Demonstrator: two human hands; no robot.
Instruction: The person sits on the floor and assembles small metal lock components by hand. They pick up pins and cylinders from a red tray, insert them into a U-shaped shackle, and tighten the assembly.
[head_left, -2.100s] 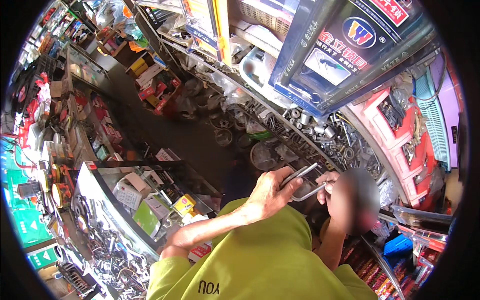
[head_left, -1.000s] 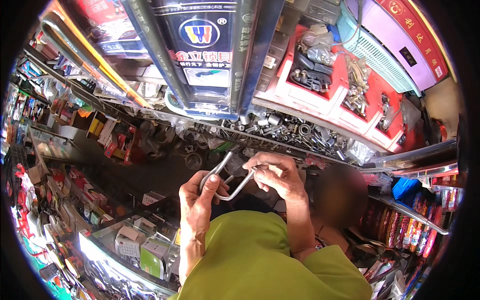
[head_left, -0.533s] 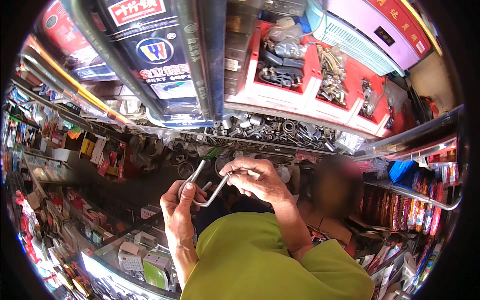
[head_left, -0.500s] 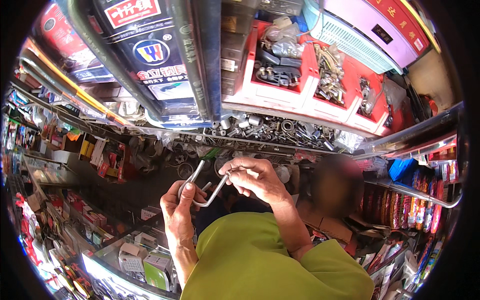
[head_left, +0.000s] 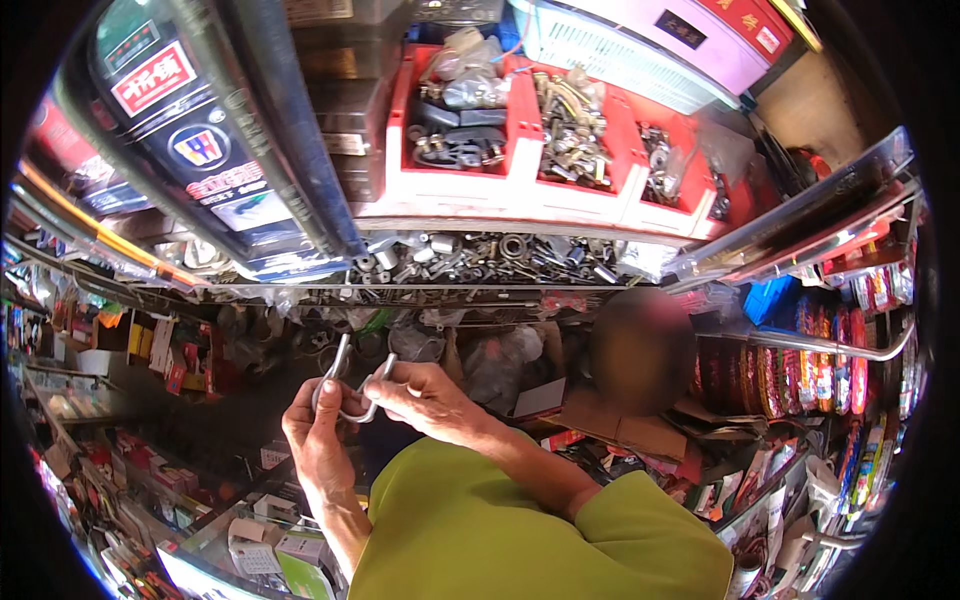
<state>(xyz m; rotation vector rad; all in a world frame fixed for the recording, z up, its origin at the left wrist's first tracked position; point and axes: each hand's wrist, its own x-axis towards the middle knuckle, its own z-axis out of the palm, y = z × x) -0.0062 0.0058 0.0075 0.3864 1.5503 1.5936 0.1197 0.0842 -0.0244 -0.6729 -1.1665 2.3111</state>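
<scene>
A shiny silver metal rod, bent into a U with two upright ends (head_left: 344,352), is held between my hands above a dim gap in front of my green shirt. My left hand (head_left: 322,425) is closed around its left side, the thumb pressed along it. The fingers of my right hand (head_left: 432,398) pinch the right arm of the bent rod (head_left: 386,368) below its tip. The curved bottom of the rod shows between both hands, and the fingers partly cover the rest.
Ahead stands a ledge of small metal parts (head_left: 480,257) below red bins (head_left: 470,185) of fittings. A dark blue display panel (head_left: 215,150) rises at the left. Cardboard (head_left: 620,425) and wrapped goods lie to the right. A glass counter (head_left: 205,540) with boxes is near-left.
The view has shifted, and the bins appear further left. My right hand has moved down and closer to my left hand along the bent rod, which has turned so its right arm stands upright.
</scene>
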